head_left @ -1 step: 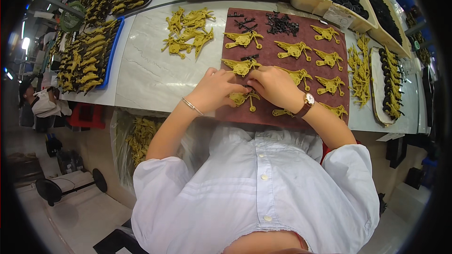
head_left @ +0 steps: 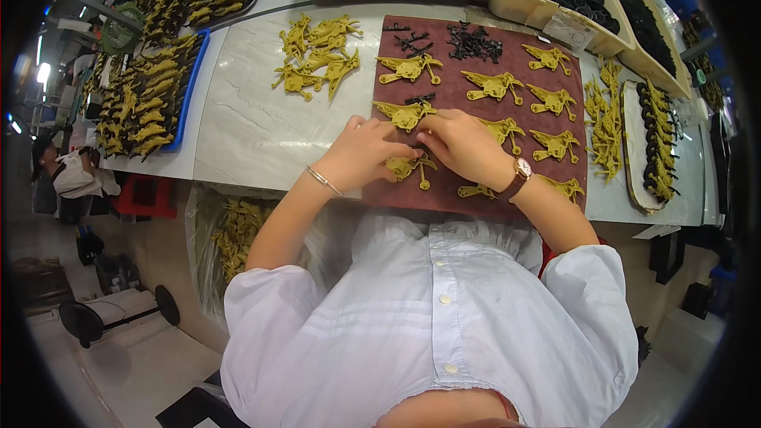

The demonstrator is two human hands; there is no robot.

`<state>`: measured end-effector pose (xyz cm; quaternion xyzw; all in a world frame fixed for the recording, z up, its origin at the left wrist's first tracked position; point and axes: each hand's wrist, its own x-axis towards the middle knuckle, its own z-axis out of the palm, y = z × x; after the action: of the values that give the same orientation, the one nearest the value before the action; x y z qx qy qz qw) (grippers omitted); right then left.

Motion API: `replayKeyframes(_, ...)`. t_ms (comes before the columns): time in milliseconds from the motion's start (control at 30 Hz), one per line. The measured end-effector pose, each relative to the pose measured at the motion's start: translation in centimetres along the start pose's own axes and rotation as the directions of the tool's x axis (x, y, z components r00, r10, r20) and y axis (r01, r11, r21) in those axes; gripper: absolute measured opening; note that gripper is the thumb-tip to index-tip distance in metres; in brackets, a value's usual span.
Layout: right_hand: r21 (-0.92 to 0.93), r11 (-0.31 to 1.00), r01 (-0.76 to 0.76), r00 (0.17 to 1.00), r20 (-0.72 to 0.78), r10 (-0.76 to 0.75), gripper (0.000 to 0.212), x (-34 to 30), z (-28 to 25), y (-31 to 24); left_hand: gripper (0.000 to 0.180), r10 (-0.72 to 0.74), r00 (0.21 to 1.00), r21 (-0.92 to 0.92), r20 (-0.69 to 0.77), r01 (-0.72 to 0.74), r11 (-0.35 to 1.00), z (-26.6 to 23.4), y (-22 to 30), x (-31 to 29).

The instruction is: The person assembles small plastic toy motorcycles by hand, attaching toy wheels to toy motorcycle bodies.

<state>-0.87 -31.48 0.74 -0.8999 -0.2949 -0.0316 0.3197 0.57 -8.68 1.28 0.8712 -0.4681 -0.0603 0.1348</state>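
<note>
The yellow part (head_left: 403,166) lies at the fingertips of the curled left hand (head_left: 363,149) and right hand (head_left: 465,144) — whether they pinch, one cannot tell; probably light and stiff — best held by its broad body

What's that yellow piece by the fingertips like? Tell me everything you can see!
The yellow piece is dull mustard and looks like plastic. Thin arms stick out on its right side, one ending in a rounded tip. It seems to lie flat on the dark red mat, near the person. The left hand covers some of it and seems to touch it. Whether the right hand touches it, I can't tell.
</note>
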Motion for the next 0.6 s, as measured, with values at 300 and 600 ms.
replayKeyframes(300, 0.726, 0.625, -0.286, 0.956, 0.17, 0.241, 0.041, -2.6, -3.9, 2.9, 0.053, -0.085, 0.996, -0.141, 0.015, 0.086, 0.986, -1.4, 1.7, -0.2)
replayKeyframes(600, 0.678, 0.725, -0.119, 0.962, -0.102, 0.253, 0.018, -2.7, -4.3, 1.6, 0.038, -0.321, 0.935, -0.913, -0.151, -0.008, 0.407, -0.9, 4.6, 5.8)
